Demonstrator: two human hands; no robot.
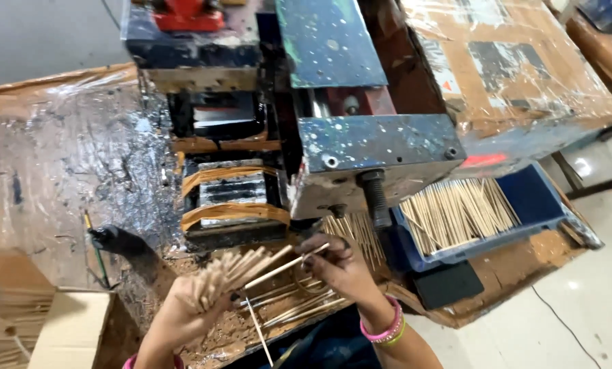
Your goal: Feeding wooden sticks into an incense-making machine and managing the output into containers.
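The left hand (183,311) grips a thick bundle (227,273) of thin bamboo sticks, fingers wrapped round its lower end so the tips fan up and to the right. The right hand (336,263) is pinched narrow on a single stick (285,265), thumb and forefinger closed near its upper end while its other end reaches back into the bundle.

The landmark is the machine (374,154), a paint-spattered blue metal block with a black bolt hanging from its front. Both hands work just below and in front of it; the right hand sits almost under the bolt, the left hand lower and further left. More loose sticks (299,307) lie on the dusty bench directly below the machine, between the two hands. Right of the machine a blue tray (538,198) holds a flat layer of similar sticks. Behind the tray, also right of the machine, stands a taped cardboard box (518,61). Left of the machine a plastic-covered table (53,157) stretches away, and a small carton (73,328) sits at the lower left.

By the look of it, the step in hand is drawing one stick out of the bundle toward the machine's front. That calls for a light pinch, a straight pull so the thin stick does not snap or drag its neighbours out, and a firm left grip so the bundle does not slump.
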